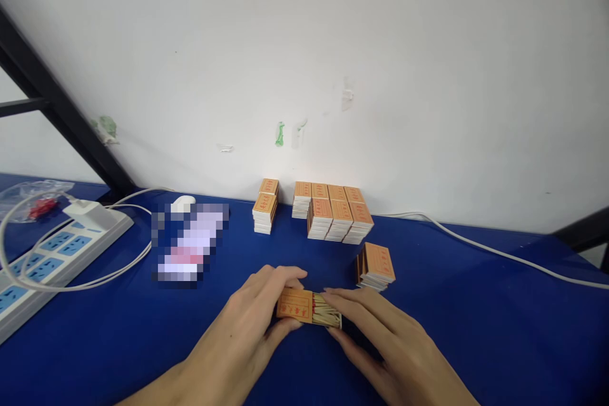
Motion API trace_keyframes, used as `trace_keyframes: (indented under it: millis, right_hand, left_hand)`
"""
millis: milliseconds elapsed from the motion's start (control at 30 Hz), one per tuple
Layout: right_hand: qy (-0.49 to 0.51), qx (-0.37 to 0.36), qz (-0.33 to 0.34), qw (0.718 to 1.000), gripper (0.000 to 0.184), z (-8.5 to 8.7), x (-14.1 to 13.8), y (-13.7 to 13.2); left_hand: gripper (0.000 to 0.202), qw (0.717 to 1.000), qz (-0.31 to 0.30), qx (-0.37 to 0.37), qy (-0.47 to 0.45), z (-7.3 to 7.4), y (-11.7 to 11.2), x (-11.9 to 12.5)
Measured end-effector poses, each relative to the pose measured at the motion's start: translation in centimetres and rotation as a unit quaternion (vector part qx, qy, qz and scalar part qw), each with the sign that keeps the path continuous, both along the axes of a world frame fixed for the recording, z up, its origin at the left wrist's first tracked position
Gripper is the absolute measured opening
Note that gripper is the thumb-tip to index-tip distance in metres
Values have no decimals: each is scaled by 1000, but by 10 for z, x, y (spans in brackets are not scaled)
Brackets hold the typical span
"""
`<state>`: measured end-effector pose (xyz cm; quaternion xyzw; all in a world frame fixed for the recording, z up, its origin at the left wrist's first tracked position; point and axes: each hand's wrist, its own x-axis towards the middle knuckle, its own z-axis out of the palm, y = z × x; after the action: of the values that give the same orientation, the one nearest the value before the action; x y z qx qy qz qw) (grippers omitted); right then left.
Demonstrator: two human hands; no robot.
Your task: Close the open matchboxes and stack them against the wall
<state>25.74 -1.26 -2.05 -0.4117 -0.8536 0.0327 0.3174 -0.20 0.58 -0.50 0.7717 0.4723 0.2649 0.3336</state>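
Observation:
A matchbox with an orange printed sleeve is held low over the blue table, its tray slid partly out to the right. Matches with some red heads lie in the exposed tray. My left hand is closed around the sleeve, fingers on the far side and thumb on the near edge. With fingertips at the tray's far and near edges, my right hand grips its right end. Just beyond my right hand stands a small, uneven stack of matchboxes.
Against the white wall stand a larger block of stacked matchboxes and a narrower stack. At left lie a blurred-out phone, a power strip with cables and a plastic bag. A white cable runs along the right.

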Motion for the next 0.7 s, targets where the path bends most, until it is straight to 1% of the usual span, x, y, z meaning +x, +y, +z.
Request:
trace_keyframes:
  millis: [67, 233, 300, 367, 467, 533, 700]
  right_hand:
    - [-5, 12, 0, 1000, 32, 0, 1, 0]
    - [0, 1, 14, 1000, 42, -1, 7, -3]
    - [-7, 0, 19, 1000, 45, -2, 11, -5]
    - [-12, 14, 30, 999, 47, -3, 14, -5]
    - [-11, 31, 42, 999, 45, -2, 14, -5]
    - [-11, 39, 42, 998, 41, 1, 11, -4]
    - [-3, 65, 24, 998, 34, 9, 7, -5]
  left_hand:
    - [59, 1000, 5, -4, -17, 1, 1, 0]
    - [57, 998, 34, -11, -43, 3, 1, 0]
    - [57, 998, 36, -14, -47, 4, 1, 0]
    - [55, 998, 34, -14, -46, 5, 0, 0]
    - [51, 999, 24, -11, -41, 6, -1, -1]
    - [50, 999, 19, -9, -39, 7, -1, 0]
    - [47, 999, 17, -13, -46, 9, -2, 1]
